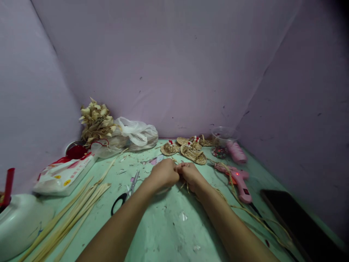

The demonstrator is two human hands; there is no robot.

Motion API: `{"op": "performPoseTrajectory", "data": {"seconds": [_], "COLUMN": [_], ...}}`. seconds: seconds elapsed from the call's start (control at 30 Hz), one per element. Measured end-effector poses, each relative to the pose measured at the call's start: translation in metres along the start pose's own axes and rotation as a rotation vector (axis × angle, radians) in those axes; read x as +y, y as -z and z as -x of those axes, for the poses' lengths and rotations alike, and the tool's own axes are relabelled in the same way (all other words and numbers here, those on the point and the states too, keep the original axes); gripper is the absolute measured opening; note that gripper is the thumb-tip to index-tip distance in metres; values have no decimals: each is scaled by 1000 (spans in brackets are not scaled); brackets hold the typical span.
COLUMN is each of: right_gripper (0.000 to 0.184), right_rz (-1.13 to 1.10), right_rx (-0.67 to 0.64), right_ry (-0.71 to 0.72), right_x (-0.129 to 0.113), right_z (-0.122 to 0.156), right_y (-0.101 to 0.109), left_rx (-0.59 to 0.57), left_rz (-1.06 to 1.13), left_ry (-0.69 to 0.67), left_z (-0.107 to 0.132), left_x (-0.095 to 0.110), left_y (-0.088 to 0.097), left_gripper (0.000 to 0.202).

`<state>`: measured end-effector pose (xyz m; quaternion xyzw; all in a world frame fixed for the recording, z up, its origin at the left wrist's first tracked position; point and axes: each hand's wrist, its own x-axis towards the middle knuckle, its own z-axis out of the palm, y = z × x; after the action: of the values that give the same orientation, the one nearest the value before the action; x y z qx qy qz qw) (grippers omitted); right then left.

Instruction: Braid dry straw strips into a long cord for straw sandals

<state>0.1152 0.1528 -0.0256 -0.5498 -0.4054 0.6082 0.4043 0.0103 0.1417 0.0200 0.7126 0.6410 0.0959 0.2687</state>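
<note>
Straw strands point(187, 188) hang loose beneath the right hand point(191, 176), above the middle of the green worktop point(166, 233) and on the near side of several small woven sandals point(194, 154). Opposite it, the left hand point(165, 174) comes in so that the fingertips meet. Both have their fingers curled closed, pinching the strands between them; the knuckles cover most of the piece, so I cannot tell its exact shape.

Judging by how things lie, the sandals at the back are largely made up, some topped with red and white beads point(196, 139). What the fingers grip looks unfinished, its ends loose and untrimmed. On the left, a bundle of straw point(75, 214) lies unworked near the scissors point(132, 186). More beads sit in a clear tub point(227, 135), and the pink glue gun point(238, 178) shows a lit red light.

As for writing, the white packet point(68, 176) carries red characters and yellow round marks, too small to read. No brand is legible on the glue gun.
</note>
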Motion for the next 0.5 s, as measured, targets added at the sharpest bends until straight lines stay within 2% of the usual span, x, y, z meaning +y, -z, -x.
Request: {"op": "performPoseTrajectory", "data": {"seconds": [0.07,0.17,0.2,0.27,0.37,0.5], "right_gripper": [9,9,8,8,9,9], "right_rz": [-2,-1,-7,-31,-62,-25], "right_rx": [-22,-47,-55,-81,-125,-161], "right_ry": [-9,-28,-39,-69,-106,-93], "right_x": [-2,-4,-5,-7,-11,-14], "right_z": [1,2,2,3,6,8], "right_y": [1,2,2,3,4,6], "left_rx": [-35,80,74,-24,-187,-342], "left_rz": [169,427,511,674,875,987], "left_ry": [45,198,245,308,321,385], "left_z": [-8,-16,-17,-17,-16,-21], "left_x": [-10,-17,-16,-11,-5,-12], "left_y": [6,12,13,10,3,-4], "left_gripper": [13,15,15,13,14,16]}}
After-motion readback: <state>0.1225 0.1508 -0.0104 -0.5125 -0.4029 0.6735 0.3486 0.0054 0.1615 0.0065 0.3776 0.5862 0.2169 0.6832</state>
